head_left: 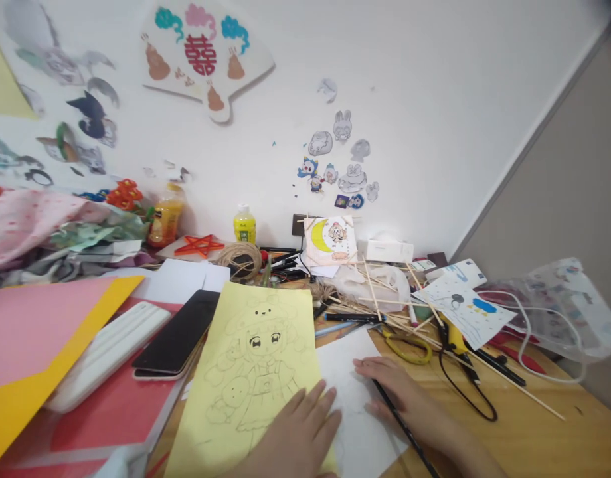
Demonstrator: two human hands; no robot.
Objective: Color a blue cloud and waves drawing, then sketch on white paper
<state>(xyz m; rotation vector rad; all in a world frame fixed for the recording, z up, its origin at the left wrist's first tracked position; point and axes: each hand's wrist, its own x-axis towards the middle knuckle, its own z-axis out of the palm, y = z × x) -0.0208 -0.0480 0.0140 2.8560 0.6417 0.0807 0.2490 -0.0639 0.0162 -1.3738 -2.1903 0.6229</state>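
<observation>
A yellow sheet of paper (pixel 200 385) bears a line drawing of a big-eyed girl in a hat and dress with plush-like figures beside her. My left hand (pixel 298 435) lies flat over its lower right part, fingers stretched out. Beside it and partly under it is a white sheet of paper (pixel 352 362), with only faint marks visible. My right hand (pixel 402 395) rests on the white sheet, a slim black pencil (pixel 398 418) held in it and slanting back toward me. The pencil's tip is hard to make out by the fingers.
Left of the yellow sheet lie a black phone-like slab (pixel 178 335), a white case (pixel 111 352) and pink and orange sheets (pixel 51 338). Yellow-handled scissors (pixel 410 348), thin wooden sticks (pixel 372 292), twine (pixel 240 260) and a cable (pixel 467 392) crowd the back and right.
</observation>
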